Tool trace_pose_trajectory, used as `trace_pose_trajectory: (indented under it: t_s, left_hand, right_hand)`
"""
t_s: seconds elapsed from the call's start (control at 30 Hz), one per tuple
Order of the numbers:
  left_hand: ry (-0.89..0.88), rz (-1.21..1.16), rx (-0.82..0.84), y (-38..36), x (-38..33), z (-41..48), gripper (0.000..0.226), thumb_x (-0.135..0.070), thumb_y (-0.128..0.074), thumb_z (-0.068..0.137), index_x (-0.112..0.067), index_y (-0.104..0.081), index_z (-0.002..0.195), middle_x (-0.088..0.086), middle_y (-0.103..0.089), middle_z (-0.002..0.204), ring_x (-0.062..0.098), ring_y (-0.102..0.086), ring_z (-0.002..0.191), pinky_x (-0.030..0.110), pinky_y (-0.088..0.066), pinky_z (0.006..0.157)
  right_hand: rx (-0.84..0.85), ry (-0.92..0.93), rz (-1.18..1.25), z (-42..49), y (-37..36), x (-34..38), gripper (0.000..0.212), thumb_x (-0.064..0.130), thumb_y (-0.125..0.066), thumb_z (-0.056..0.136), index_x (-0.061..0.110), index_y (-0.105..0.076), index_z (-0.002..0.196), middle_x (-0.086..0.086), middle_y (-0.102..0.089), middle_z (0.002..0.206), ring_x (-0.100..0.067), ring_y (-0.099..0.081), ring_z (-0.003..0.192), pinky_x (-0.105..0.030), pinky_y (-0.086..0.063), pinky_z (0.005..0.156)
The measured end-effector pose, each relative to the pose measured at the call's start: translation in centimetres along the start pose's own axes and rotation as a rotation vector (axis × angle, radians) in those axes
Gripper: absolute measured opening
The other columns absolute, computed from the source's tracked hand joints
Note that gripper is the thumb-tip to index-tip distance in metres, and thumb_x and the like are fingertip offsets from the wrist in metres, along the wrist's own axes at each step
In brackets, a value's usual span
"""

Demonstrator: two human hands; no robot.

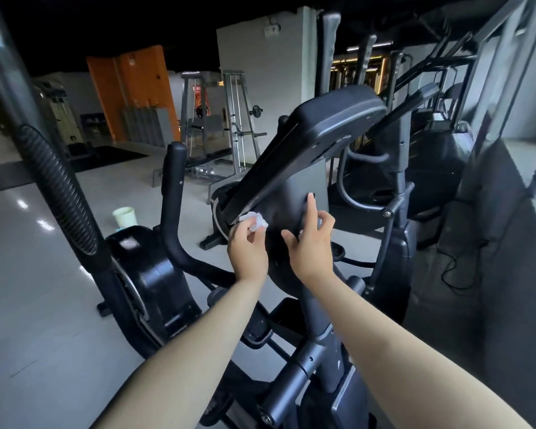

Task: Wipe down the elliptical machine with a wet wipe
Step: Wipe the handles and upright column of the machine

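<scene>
The black elliptical machine's console (328, 131) tilts up in front of me on its dark grey column (304, 193). My left hand (247, 252) pinches a crumpled white wet wipe (254, 222) against the console's lower edge, where it meets the column. My right hand (311, 246) rests on the back of the column, index finger stretched straight up along it, the other fingers loosely bent. Both forearms reach up from the bottom of the view.
A ribbed black handlebar (59, 193) rises at the left. A pale cup (125, 217) stands on the grey floor beyond the flywheel housing (155, 274). More machines (427, 168) stand to the right, a weight rack (226, 125) behind. A cable (458, 267) trails on the floor.
</scene>
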State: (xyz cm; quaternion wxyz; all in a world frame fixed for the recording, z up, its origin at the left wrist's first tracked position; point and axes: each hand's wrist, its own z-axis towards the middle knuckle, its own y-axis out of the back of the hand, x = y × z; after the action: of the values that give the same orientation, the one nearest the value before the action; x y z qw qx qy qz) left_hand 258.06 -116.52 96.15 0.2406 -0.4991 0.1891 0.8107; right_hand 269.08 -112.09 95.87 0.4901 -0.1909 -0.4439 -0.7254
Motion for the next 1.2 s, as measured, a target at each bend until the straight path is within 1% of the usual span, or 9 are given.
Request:
trace_pose_trajectory:
  t_s: [0.13, 0.27, 0.4, 0.5, 0.57, 0.73, 0.9, 1.1, 1.2]
  left_hand:
    - [0.080, 0.115, 0.032, 0.1, 2.0, -0.9, 0.022, -0.026, -0.054, 0.101, -0.020, -0.074, 0.109, 0.003, -0.074, 0.106, 0.025, -0.066, 0.104, 0.036, -0.051, 0.096]
    - [0.070, 0.209, 0.150, 0.2, 1.0, -1.2, 0.037, -0.032, -0.036, 0.107, -0.018, -0.062, 0.130, 0.005, -0.062, 0.138, 0.028, -0.055, 0.126, 0.037, -0.042, 0.107]
    - [0.015, 0.065, 0.239, -0.5, -0.9, -1.9, 0.050, -0.035, -0.033, 0.108, -0.024, -0.033, 0.157, 0.001, -0.042, 0.159, 0.017, -0.040, 0.144, 0.037, -0.031, 0.120]
    - [-0.016, 0.104, 0.260, -1.6, -1.5, -3.0, 0.058, -0.032, -0.032, 0.110, -0.028, -0.013, 0.164, -0.011, -0.013, 0.170, 0.004, -0.016, 0.153, 0.027, -0.015, 0.125]
    - [-0.008, 0.134, 0.251, -2.4, -1.3, -3.6, 0.060, -0.033, -0.030, 0.110, -0.029, -0.003, 0.164, -0.015, -0.003, 0.170, 0.000, -0.008, 0.154, 0.023, -0.010, 0.124]
    - [0.196, 0.164, 0.170, -2.9, -0.1, -3.6, 0.054, -0.042, -0.025, 0.111, -0.023, -0.022, 0.162, -0.009, -0.014, 0.170, 0.007, -0.015, 0.154, 0.013, -0.010, 0.109]
    - [0.269, 0.118, 0.077, -3.1, -0.7, -2.7, 0.059, -0.053, -0.028, 0.108, -0.029, -0.027, 0.161, -0.015, -0.026, 0.165, 0.005, -0.022, 0.152, 0.029, -0.014, 0.125]
    - [0.249, 0.021, -0.041, -4.7, -1.3, -2.1, 0.064, -0.064, -0.029, 0.103, -0.032, -0.034, 0.158, -0.017, -0.037, 0.158, 0.004, -0.032, 0.146, 0.033, -0.018, 0.125]
    - [0.390, 0.020, -0.077, -4.6, 0.0, -1.2, 0.087, -0.076, -0.029, 0.087, -0.017, -0.051, 0.146, 0.007, -0.053, 0.151, 0.025, -0.047, 0.141, 0.046, -0.032, 0.121]
  right_hand:
    - [0.008, 0.025, -0.022, 0.0, 0.1, -0.6, 0.089, 0.025, -0.065, 0.098, 0.033, -0.004, 0.162, -0.004, -0.025, 0.143, -0.020, -0.053, 0.090, -0.039, -0.054, 0.071]
    - [0.009, 0.077, -0.005, -0.6, -0.1, -1.7, 0.090, 0.026, -0.068, 0.096, 0.035, -0.005, 0.161, -0.003, -0.024, 0.144, -0.023, -0.058, 0.095, -0.042, -0.057, 0.076]
    - [0.016, 0.053, 0.130, -1.3, 0.1, -2.8, 0.084, 0.024, -0.072, 0.094, 0.034, -0.020, 0.159, -0.005, -0.026, 0.143, -0.002, -0.053, 0.089, -0.032, -0.051, 0.089]
    - [-0.005, 0.093, 0.182, -0.9, 0.7, -2.9, 0.081, 0.028, -0.077, 0.089, 0.028, -0.031, 0.156, -0.005, -0.031, 0.140, 0.016, -0.048, 0.094, -0.027, -0.050, 0.087]
    - [-0.032, 0.146, 0.211, -0.1, 1.3, -2.8, 0.079, 0.033, -0.079, 0.087, 0.026, -0.035, 0.153, 0.001, -0.034, 0.134, 0.013, -0.048, 0.097, -0.027, -0.051, 0.082]
    - [-0.007, 0.255, 0.179, 2.7, 2.5, -1.7, 0.079, 0.038, -0.074, 0.092, 0.024, -0.032, 0.157, 0.006, -0.038, 0.115, 0.004, -0.038, 0.084, -0.023, -0.043, 0.075]
    - [0.056, 0.254, 0.218, 2.5, 2.0, -2.4, 0.077, 0.038, -0.070, 0.095, 0.027, -0.028, 0.158, 0.004, -0.041, 0.107, -0.005, -0.043, 0.081, -0.036, -0.052, 0.071]
    - [0.107, 0.268, 0.223, 2.6, 2.3, -2.7, 0.070, 0.037, -0.068, 0.096, 0.028, -0.030, 0.155, -0.002, -0.048, 0.115, -0.016, -0.057, 0.093, -0.038, -0.057, 0.073]
    - [0.145, 0.264, 0.191, 2.6, 2.5, -3.0, 0.071, 0.039, -0.066, 0.097, 0.032, -0.027, 0.156, -0.001, -0.046, 0.115, -0.018, -0.058, 0.099, -0.038, -0.056, 0.073]
